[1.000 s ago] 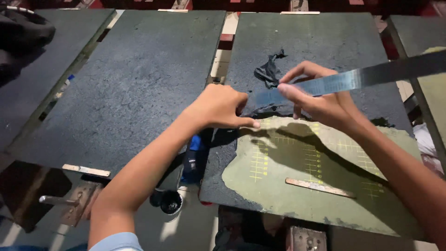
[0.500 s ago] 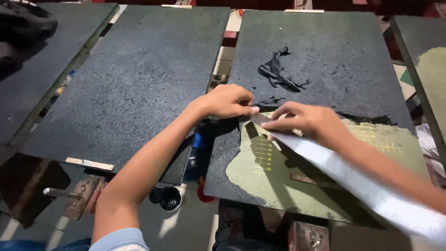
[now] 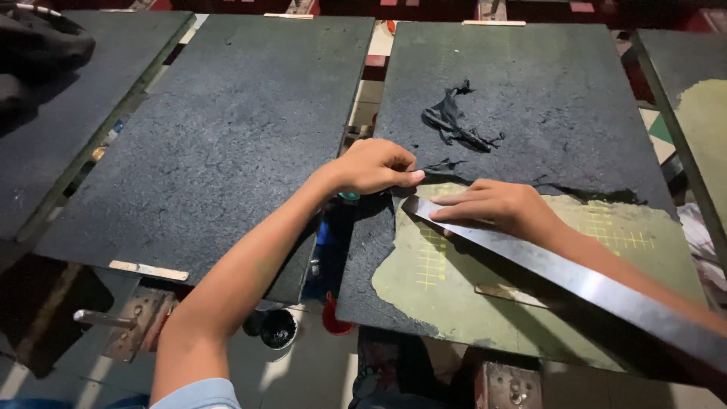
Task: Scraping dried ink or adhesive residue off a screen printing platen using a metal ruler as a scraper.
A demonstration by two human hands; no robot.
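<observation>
My right hand (image 3: 496, 206) grips a long flat metal blade (image 3: 575, 284), its tip pressed against the edge of the dark coating on a work board (image 3: 530, 98). The blade runs back along my right forearm toward the lower right. The board's near part is scraped to a yellow-green surface (image 3: 469, 295) with a faint grid. My left hand (image 3: 375, 165) rests with closed fingers on the board's left edge, pinching the dark layer just beside the blade tip. A heap of peeled black scraps (image 3: 454, 121) lies further up the board.
A second dark board (image 3: 227, 136) lies to the left, another at the far left (image 3: 53, 151), and one at the right edge (image 3: 689, 113). Below the gap between boards sit a blue bottle (image 3: 327, 235), a small black cup (image 3: 278, 329) and metal brackets (image 3: 129, 322).
The metal blade swung from pointing up-right to lying along my right forearm, its tip now at the coating's edge. My left hand stayed at the board's left edge.
</observation>
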